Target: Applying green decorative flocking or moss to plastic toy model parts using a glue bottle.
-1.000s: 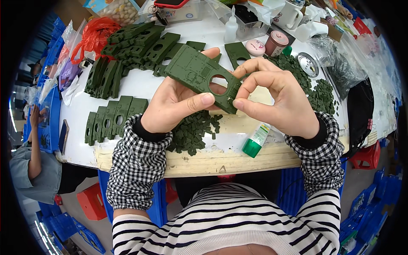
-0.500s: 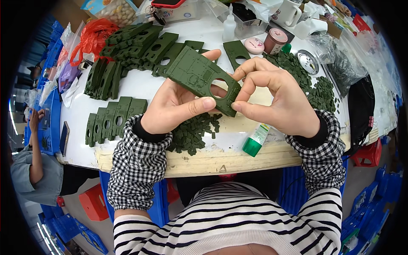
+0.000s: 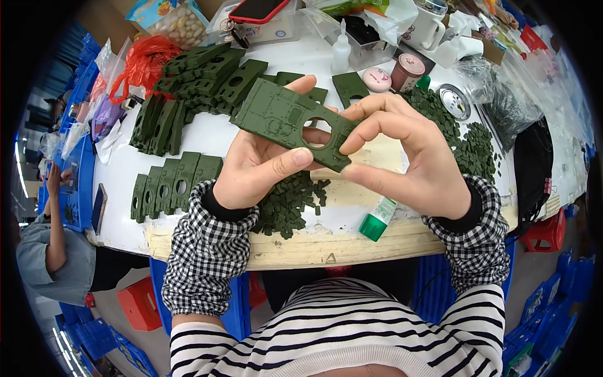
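Workshop, I'd say; rows of matching green parts (image 3: 168,173) on my table (image 3: 389,245); small pieces (image 3: 286,207) heaped; blue crate (image 3: 83,188) and co-worker (image 3: 59,264) off my left.

Panel (image 3: 276,110) in left hand (image 3: 248,169); tube (image 3: 379,220) on table (image 3: 122,188), right of piece heap (image 3: 286,208); bottle (image 3: 341,53) behind.

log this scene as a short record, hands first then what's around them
left hand: holds a green plastic part, thumb on its near edge
right hand: fingertips at the part's right end; whether they pinch it is unclear
held part: tilted, one large round hole
left of the hands: a row of similar parts, a stack of more beyond
loose pieces: one small heap below the held part, another at right
near edge: white tube with green cap
far side: squeeze bottle, red-cased phone
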Demonstrator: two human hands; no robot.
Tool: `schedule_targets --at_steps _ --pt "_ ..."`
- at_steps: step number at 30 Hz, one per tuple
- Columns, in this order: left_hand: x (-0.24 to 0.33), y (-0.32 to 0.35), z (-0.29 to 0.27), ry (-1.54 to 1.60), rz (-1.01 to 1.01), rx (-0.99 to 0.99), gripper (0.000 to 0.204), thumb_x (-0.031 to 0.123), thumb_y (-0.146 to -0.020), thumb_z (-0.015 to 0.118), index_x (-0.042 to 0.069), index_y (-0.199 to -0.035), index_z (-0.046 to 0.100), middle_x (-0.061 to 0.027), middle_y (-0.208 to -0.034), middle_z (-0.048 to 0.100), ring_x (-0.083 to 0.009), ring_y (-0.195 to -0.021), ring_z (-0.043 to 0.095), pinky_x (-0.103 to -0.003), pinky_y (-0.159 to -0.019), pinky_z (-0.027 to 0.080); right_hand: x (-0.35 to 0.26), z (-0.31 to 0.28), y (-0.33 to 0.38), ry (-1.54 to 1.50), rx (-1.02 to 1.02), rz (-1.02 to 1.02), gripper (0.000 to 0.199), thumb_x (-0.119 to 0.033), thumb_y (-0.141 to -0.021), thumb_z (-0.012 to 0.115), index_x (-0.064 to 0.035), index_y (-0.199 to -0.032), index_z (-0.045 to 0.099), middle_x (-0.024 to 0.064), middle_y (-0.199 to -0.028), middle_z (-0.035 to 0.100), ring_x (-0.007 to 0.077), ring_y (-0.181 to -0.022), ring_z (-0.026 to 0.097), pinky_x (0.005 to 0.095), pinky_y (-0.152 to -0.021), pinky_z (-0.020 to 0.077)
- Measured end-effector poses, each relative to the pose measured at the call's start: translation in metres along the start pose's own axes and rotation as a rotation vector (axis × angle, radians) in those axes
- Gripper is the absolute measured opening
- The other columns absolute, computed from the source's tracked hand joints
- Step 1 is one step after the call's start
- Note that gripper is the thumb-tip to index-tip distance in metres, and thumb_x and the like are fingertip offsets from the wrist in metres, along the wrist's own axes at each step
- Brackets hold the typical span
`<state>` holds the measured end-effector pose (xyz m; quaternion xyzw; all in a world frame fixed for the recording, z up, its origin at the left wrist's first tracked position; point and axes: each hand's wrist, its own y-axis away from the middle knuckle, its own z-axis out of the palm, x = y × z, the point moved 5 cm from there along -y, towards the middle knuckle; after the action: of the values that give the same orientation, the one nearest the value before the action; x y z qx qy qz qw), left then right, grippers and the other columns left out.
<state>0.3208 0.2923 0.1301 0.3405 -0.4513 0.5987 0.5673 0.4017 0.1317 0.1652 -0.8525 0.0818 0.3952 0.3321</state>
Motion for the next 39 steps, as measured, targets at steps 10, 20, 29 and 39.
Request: schedule_targets --at_steps 10,20,29,39 --pt "0.002 0.000 -0.002 -0.081 0.104 0.095 0.085 0.014 -0.087 0.067 0.004 -0.152 0.014 -0.0221 -0.141 0.043 -0.0322 -0.127 0.051 -0.047 -0.095 0.054 -0.017 0.001 0.001 0.349 0.186 -0.108 0.030 -0.008 -0.062 0.083 -0.0102 -0.089 0.068 0.0062 -0.094 0.054 0.0266 -0.091 0.049 0.0365 -0.078 0.0417" --pt "0.000 0.000 0.000 -0.045 0.088 0.107 0.085 0.013 -0.087 0.067 0.006 -0.152 0.014 -0.0207 -0.143 0.042 -0.0325 -0.129 0.048 -0.049 -0.099 0.051 -0.017 0.003 0.002 0.358 0.208 -0.153 0.030 -0.005 -0.064 0.081 -0.0095 -0.090 0.068 0.0058 -0.092 0.055 0.0262 -0.090 0.049 0.0366 -0.076 0.0427" --pt "-0.001 0.000 0.001 -0.051 0.091 0.101 0.084 0.013 -0.087 0.067 0.006 -0.152 0.014 -0.0198 -0.143 0.042 -0.0317 -0.130 0.047 -0.049 -0.099 0.051 -0.019 0.003 0.003 0.370 0.208 -0.165 0.030 -0.004 -0.064 0.080 -0.0091 -0.090 0.068 0.0060 -0.092 0.055 0.0265 -0.091 0.050 0.0371 -0.076 0.0435" --pt "-0.002 0.001 0.001 0.061 0.108 0.078 0.077 0.003 -0.089 0.063 0.007 -0.152 0.018 -0.0173 -0.141 0.044 -0.0277 -0.125 0.052 -0.044 -0.099 0.051 -0.025 0.005 0.005 0.451 0.233 -0.231 0.031 -0.003 -0.063 0.082 -0.0099 -0.092 0.072 0.0045 -0.091 0.058 0.0251 -0.091 0.052 0.0376 -0.080 0.0443"
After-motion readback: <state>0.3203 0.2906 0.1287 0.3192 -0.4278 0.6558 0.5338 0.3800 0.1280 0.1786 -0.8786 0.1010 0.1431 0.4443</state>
